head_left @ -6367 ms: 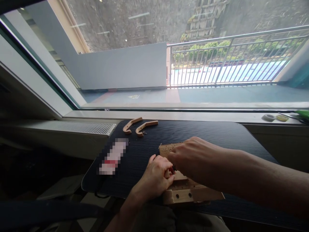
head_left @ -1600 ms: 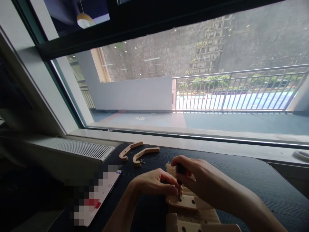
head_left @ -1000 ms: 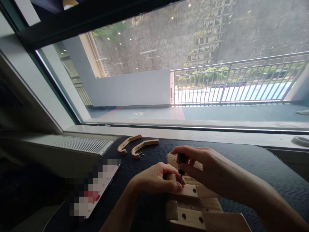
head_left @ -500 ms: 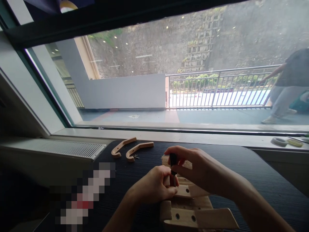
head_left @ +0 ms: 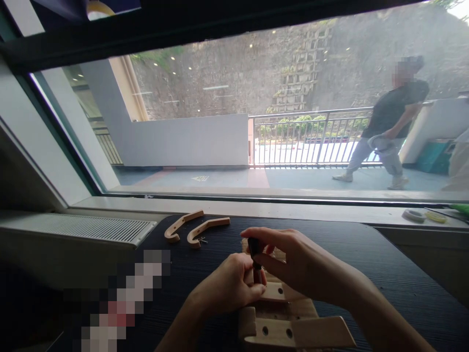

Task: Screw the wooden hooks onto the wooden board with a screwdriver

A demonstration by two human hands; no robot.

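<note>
My right hand [head_left: 298, 259] grips the black handle of a screwdriver [head_left: 253, 248], which stands nearly upright with its shaft pointing down. My left hand [head_left: 230, 283] is closed around the near end of a wooden hook [head_left: 273, 292], its fingers close about the screwdriver's shaft; the tip is hidden. One dark screw hole shows in this hook. Beneath it lies a pale wooden board [head_left: 306, 309]. Closer to me, a second wooden hook [head_left: 304, 333] with two dark holes lies across the board, untouched by either hand.
Two loose curved wooden hooks [head_left: 208, 224] lie at the back left of the dark table [head_left: 351, 254], with a few screws [head_left: 202, 240] beside them. Tape rolls [head_left: 414, 215] sit on the windowsill. A radiator [head_left: 110, 227] stands left. Beyond the glass, a person [head_left: 392, 112] walks.
The view has shifted slightly. Both hands keep their hold, and the screwdriver's handle leans a little differently. Outside, the person has moved left along the railing.
</note>
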